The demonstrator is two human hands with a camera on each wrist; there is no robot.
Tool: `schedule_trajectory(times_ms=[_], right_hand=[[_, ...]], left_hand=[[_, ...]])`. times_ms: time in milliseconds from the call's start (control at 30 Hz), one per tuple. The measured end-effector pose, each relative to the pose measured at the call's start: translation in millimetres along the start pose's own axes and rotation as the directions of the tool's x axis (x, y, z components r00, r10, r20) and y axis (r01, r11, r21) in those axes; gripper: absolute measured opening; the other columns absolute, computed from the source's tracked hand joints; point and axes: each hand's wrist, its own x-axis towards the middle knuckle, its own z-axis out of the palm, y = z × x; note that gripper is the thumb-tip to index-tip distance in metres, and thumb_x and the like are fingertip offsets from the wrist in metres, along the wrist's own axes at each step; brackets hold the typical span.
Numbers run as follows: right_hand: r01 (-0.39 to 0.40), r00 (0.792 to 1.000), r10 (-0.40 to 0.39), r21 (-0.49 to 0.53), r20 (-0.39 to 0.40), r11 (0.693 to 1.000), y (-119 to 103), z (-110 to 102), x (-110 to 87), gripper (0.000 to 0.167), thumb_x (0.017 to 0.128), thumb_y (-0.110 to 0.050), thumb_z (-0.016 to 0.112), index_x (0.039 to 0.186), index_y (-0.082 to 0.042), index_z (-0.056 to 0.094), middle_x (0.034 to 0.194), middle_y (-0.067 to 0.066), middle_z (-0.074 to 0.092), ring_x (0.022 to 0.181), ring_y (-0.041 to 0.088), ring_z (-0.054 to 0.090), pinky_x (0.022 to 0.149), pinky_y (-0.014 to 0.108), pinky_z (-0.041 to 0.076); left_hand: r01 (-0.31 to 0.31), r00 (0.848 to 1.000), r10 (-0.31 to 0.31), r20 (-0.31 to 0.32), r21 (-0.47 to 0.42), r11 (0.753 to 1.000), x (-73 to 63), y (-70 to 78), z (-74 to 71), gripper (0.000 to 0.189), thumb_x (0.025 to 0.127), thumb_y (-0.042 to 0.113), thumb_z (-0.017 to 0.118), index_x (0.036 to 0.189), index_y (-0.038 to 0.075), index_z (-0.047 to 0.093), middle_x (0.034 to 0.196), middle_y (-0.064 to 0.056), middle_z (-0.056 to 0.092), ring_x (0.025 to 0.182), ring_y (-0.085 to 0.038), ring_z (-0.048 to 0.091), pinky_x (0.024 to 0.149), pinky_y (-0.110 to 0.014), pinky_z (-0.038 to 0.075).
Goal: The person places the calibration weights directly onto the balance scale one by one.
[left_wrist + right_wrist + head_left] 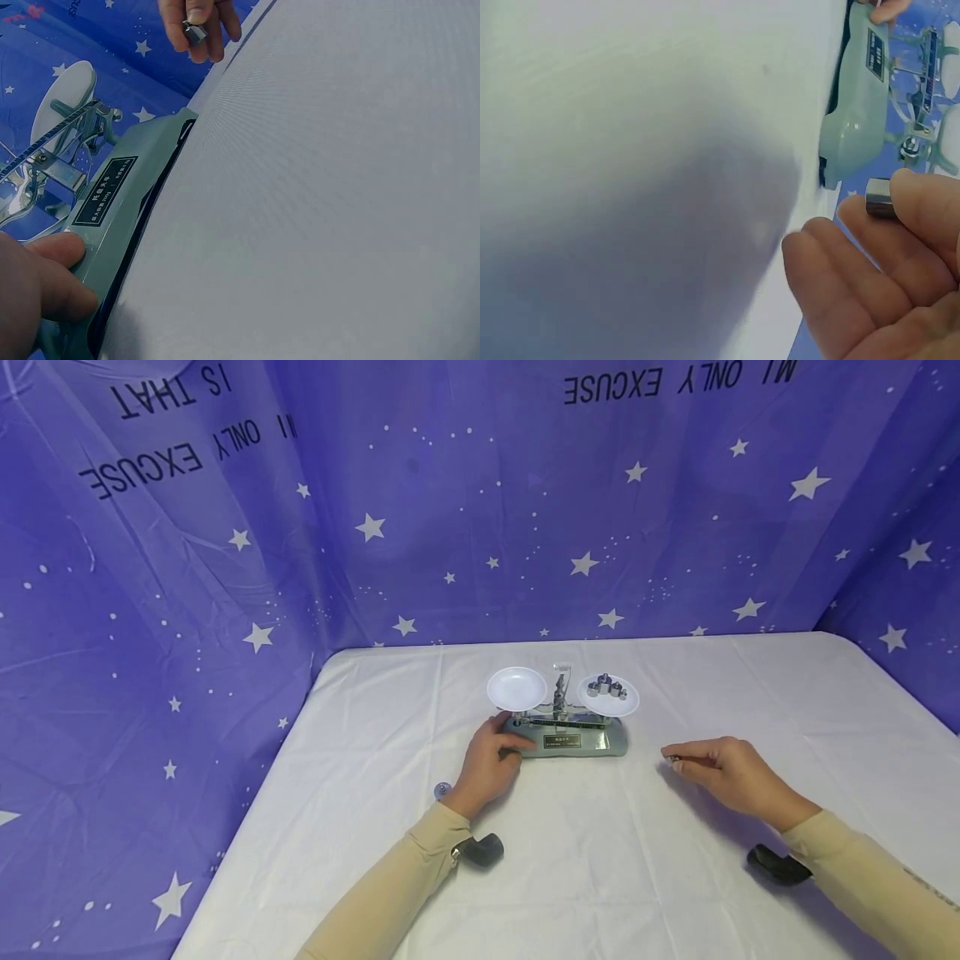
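A tray balance scale (603, 742) with a grey-green base stands on the table. My left hand (491, 764) holds the left end of its base; in the left wrist view the fingertips (79, 296) press on the green surface near the label. The left pan (517, 688) bears nothing, while several metal weights (604, 685) stand on the right pan (628, 703). To the right of the scale, above the table, my right hand (738, 777) pinches a small shiny cylindrical weight (880, 197) between thumb and index finger. Its other fingers are loosely bent.
White cloth covers the table (570, 860). A small round shiny thing (442, 790) lies beside the left wrist. Purple curtains (480, 510) with white stars hang behind the table and at its sides. A black wrist device (480, 852) sits under the left sleeve.
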Motion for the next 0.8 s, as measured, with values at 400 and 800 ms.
schedule_trajectory(times_ms=[400,800], right_hand=[[-0.201,0.972,0.150,0.314,0.179,0.928,-10,-12,10.8,0.037,0.097,-0.006,0.064,0.129,0.012,0.062,0.122,0.032,0.069,0.092,0.004,0.075,0.073,0.029,0.065],[-0.216,0.965,0.140,0.371,0.222,0.903,-23,-27,27.9,0.041,0.100,-0.009,0.060,0.134,0.012,0.058,0.133,0.036,0.061,0.097,-0.003,0.072,0.080,0.033,0.065]], left_hand=[[0.012,1.000,-0.012,0.013,0.014,1.000,-0.5,0.5,-0.3,0.030,0.076,-0.007,0.055,0.090,0.001,0.081,0.143,-0.030,0.056,0.134,-0.045,0.053,0.115,-0.055,0.042],[0.018,1.000,-0.018,0.021,0.015,1.000,0.1,1.4,-1.4,0.030,0.076,-0.007,0.055,0.090,0.000,0.081,0.143,-0.029,0.056,0.135,-0.045,0.053,0.116,-0.054,0.042]])
